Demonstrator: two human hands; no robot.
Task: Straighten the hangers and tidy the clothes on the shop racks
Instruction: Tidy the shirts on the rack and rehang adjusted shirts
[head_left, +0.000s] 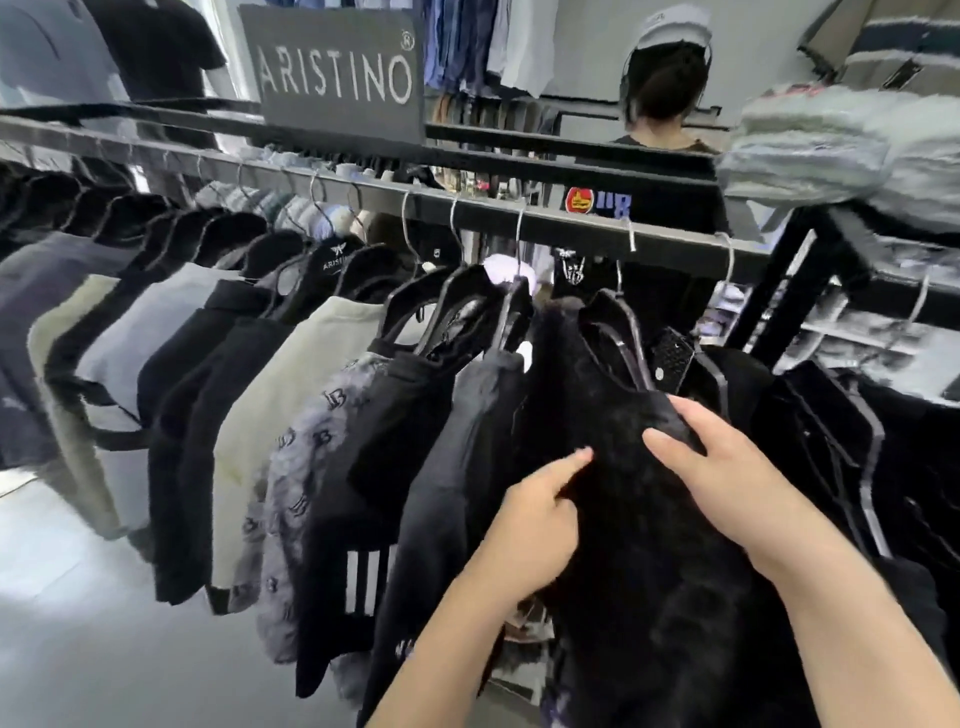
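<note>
The right hand (727, 467) grips the black shirt (623, 551) at its shoulder. The thumb (662, 441) lies on the front and the other fingers (693, 415) bend over the top edge. The left hand (540, 514) is just beside it, lower down. Its pointing finger (574, 461) is straight and touches the front of the same shirt. Its other fingers are curled in, and I cannot tell if they hold any cloth.

The shirt hangs right under both hands and fills the gap between them. Its hanger (626, 332) sticks up just past the right fingers, tilted, with its hook going up to the rail (571, 228).

To the left of the fingers, a dark grey shirt (467, 426) touches the black one. More shirts (291, 395) hang in a tight row beyond it, with little room between them. To the right of the fingers, black clothes (831, 447) are packed close too.

Past the rail there is a sign (337, 73), a person (667, 93) and a pile of folded clothes (831, 140).
</note>
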